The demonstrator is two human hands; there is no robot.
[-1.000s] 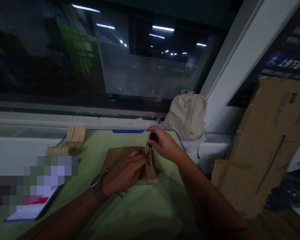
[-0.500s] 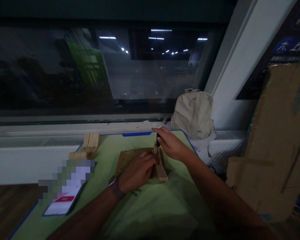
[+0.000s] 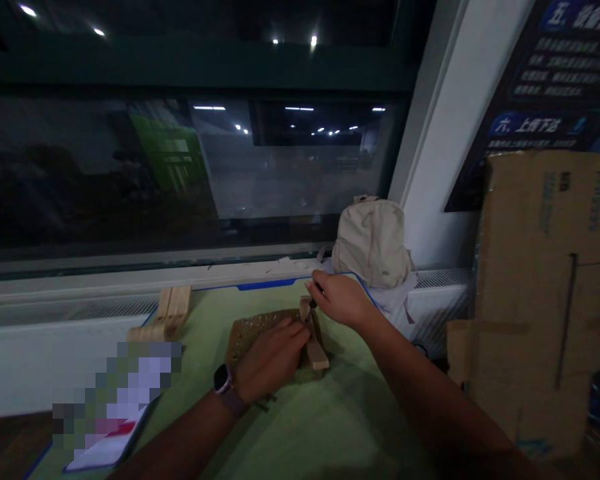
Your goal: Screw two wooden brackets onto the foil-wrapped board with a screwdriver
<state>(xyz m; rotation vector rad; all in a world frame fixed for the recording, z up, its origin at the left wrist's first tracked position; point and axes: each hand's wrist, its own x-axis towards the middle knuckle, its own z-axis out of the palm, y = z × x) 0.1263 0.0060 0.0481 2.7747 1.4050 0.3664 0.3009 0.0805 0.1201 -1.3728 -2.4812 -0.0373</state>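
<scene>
My right hand [image 3: 341,299] is closed around the dark handle of a screwdriver [image 3: 313,303], which slants down to a wooden piece. That wooden piece [image 3: 318,357] has a longer bar and a short upright end, and it lies on a brown, shiny-surfaced pad [image 3: 240,337]. With its fingers bent over the bar near the screwdriver's tip, my left hand [image 3: 277,353] grips the wood. The tip itself is hidden by those fingers. Small dark screws [image 3: 266,403] lie beside my left wrist.
All this rests on a green table [image 3: 330,427] with a blue edge. More wooden pieces [image 3: 173,308] sit at its back left, near a partly blurred phone [image 3: 105,447]. A beige backpack [image 3: 373,240] stands behind; cardboard [image 3: 540,300] leans at right.
The view has tilted up and turned slightly right. My right hand has changed its hold on the screwdriver, its fingers now curled round the handle. The left hand stays on the wood.
</scene>
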